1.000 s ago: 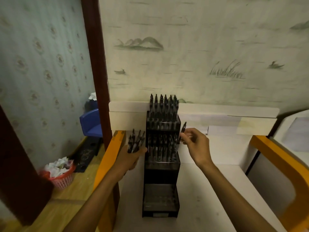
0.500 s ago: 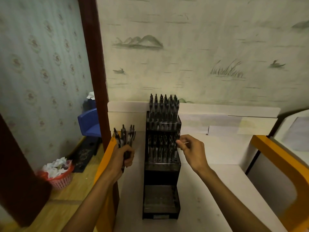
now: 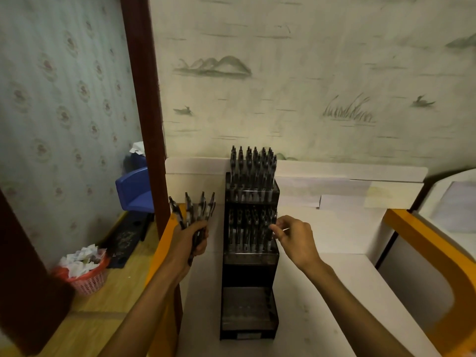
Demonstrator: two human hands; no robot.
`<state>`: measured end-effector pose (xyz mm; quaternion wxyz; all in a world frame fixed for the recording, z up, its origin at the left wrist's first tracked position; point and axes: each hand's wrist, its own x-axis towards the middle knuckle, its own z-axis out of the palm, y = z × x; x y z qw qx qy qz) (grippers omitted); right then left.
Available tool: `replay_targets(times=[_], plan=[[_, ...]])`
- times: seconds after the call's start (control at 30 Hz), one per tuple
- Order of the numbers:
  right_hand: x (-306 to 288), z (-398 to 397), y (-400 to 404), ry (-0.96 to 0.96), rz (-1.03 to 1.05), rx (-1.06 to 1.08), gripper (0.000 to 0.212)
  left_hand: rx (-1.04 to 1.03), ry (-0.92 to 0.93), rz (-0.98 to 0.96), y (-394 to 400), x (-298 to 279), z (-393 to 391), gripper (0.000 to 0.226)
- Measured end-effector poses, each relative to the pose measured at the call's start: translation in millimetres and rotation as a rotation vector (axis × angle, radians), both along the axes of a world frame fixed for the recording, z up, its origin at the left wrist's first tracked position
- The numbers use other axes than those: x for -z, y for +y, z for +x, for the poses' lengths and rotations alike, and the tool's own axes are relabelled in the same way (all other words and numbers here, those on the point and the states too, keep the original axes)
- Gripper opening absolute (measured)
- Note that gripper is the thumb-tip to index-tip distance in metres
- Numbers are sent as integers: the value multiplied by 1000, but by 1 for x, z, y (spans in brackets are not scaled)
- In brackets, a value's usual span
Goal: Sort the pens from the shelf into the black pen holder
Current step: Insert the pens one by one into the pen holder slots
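We could not tell whether the right hand (image 3: 296,238) pinched a pen at the black pen holder (image 3: 249,256). The left hand (image 3: 189,239) hid its pens' (image 3: 192,210) lower ends. Both forearms ran off the bottom edge.

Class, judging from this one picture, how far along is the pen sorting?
Done: the black pen holder has its top tier full and its middle tier nearly full. In hand: the right hand pinches a pen at the middle tier's right end; the left hand grips a bunch of pens. Left: that bunch; the bottom tier looks empty.
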<state>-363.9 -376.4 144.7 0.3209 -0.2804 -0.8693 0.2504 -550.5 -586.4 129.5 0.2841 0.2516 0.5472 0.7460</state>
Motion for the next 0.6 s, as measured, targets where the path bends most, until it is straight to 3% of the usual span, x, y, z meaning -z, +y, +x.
replay_targets(times=[0.2,0.6], plan=[[-2,-2,-1,-44,5,30,10,31,-29,-53,-1,-2,2,37],[12,4,-5,-125,43,36,15,17,129,-109,-3,-4,11,33]])
